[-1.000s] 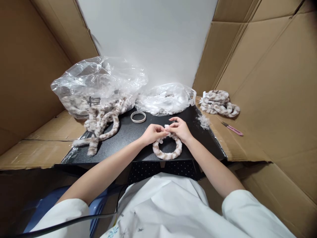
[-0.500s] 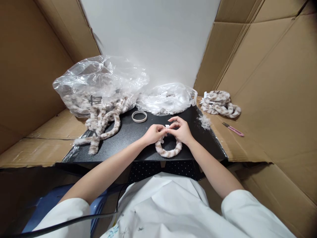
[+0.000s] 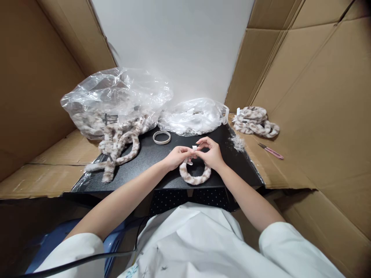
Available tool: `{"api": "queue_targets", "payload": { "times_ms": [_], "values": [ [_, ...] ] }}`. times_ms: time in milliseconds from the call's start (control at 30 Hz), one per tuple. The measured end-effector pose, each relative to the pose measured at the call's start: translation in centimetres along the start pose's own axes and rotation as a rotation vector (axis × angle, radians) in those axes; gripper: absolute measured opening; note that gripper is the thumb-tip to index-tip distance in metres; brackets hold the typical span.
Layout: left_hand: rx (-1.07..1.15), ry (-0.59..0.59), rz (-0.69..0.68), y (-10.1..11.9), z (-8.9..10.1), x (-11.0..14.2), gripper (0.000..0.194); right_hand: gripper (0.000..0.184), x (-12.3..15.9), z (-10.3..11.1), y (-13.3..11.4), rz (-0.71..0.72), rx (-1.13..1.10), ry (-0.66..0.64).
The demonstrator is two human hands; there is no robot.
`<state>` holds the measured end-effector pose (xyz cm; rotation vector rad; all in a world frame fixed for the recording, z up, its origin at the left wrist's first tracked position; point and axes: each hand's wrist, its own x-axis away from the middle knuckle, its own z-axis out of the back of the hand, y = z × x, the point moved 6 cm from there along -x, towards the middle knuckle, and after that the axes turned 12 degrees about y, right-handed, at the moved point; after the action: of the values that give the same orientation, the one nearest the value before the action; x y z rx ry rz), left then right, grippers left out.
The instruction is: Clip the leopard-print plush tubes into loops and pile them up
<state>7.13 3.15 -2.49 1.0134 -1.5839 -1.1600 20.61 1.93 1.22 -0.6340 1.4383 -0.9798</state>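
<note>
A fluffy white-and-brown fur ring point(image 3: 194, 180) hangs below my fingertips near the table's front edge. My left hand point(image 3: 175, 157) is closed in a pinch at the top left of the ring. On the other side my right hand point(image 3: 213, 156) pinches the top of it with thumb and forefinger, the other fingers curled. Between the two sets of fingertips a small white tag point(image 3: 194, 148) sticks up. A second white piece point(image 3: 189, 162) shows inside the ring, just under my left fingers. The spot where the ring's ends meet is hidden by my fingers.
On the black table point(image 3: 147, 166) lies a roll of tape point(image 3: 161, 137). Fur strips point(image 3: 116, 150) spill from a clear plastic bag point(image 3: 116, 88) at left; another bag point(image 3: 193, 117) sits behind. At right are finished-looking fur rings point(image 3: 255, 121), thread scraps point(image 3: 239, 143) and pink snips point(image 3: 271, 151).
The fingertips have shifted slightly around the white tag, which shows upright between them. The ring has moved a little within the hands; both hands stay at its top.
</note>
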Motion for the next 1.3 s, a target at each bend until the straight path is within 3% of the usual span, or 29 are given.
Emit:
{"api": "queue_targets", "payload": {
  "times_ms": [200,500,867,1000,1167,1233,1300],
  "values": [
    [0.023,0.141,-0.051,0.6,0.4,0.4,0.035,0.021,0.2,-0.1,-0.2,0.097,0.135,-0.057],
    [0.12,0.093,0.067,0.5,0.8,0.1,0.025,0.021,0.0,0.3,-1.2,0.27,0.319,-0.069],
    [0.087,0.102,0.045,0.7,1.2,0.3,0.033,0.021,0.0,0.0,-1.3,0.321,0.36,-0.119],
    [-0.038,0.141,-0.054,1.0,1.4,0.5,0.039,0.021,0.1,0.1,-1.8,0.339,0.388,-0.156],
    [-0.195,0.169,-0.22,1.8,1.6,0.7,0.043,0.04,-0.6,1.0,-1.3,0.183,0.106,-0.139],
    [-0.282,0.162,-0.319,2.2,1.4,1.0,0.039,0.033,-1.2,1.1,-0.1,0.031,-0.014,-0.099],
    [-0.39,0.163,-0.431,2.8,1.2,1.4,0.033,0.033,-1.4,0.5,1.5,-0.176,-0.072,-0.146]
  ]
}}
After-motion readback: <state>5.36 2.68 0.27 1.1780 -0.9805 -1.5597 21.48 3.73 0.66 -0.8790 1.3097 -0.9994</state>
